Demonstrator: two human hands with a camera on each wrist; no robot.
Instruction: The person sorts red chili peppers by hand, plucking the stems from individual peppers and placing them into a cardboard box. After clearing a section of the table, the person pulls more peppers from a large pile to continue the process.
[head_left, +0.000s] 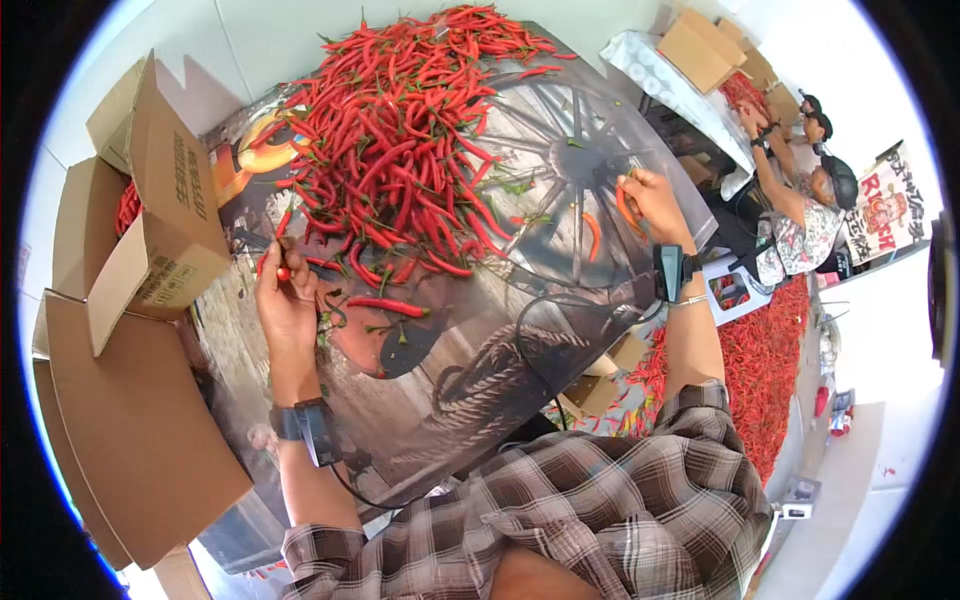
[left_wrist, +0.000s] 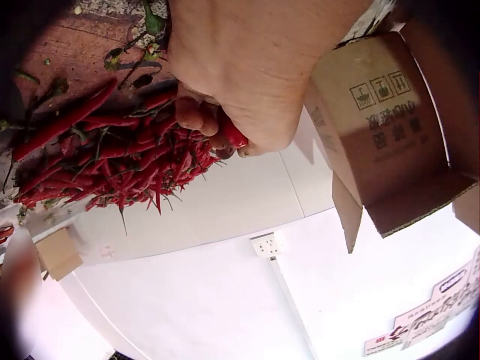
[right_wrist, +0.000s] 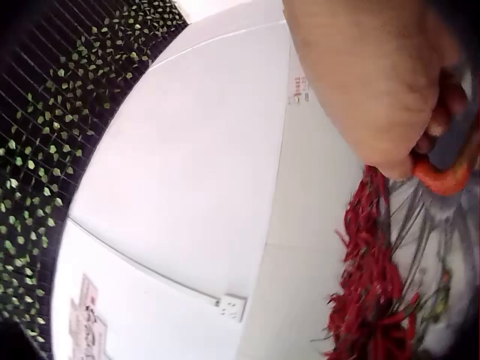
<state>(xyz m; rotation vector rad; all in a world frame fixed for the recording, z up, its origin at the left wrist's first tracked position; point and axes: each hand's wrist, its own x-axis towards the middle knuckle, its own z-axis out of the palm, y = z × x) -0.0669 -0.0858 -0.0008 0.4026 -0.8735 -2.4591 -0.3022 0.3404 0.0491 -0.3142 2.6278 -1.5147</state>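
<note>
My left hand [head_left: 287,305] grips a red chili pepper [left_wrist: 234,133], mostly hidden by the fingers, beside the near left side of a big heap of red chilies [head_left: 390,150]. To the right, over the printed wheel on the table, my right hand [head_left: 657,207] pinches an orange-red chili [right_wrist: 444,178] between thumb and fingers; it hangs down from the fingertips in the head view. Another orange chili [head_left: 593,238] lies on the table just left of that hand. A single red chili [head_left: 388,306] with small green stems around it lies right of my left hand.
An open cardboard box [head_left: 165,215] with chilies inside stands at the table's left edge. Loose chilies [head_left: 765,360] cover the floor at right, near a white box [head_left: 735,288]. Another person [head_left: 800,210] works at a second table [head_left: 660,75]. A black cable [head_left: 520,340] crosses the table.
</note>
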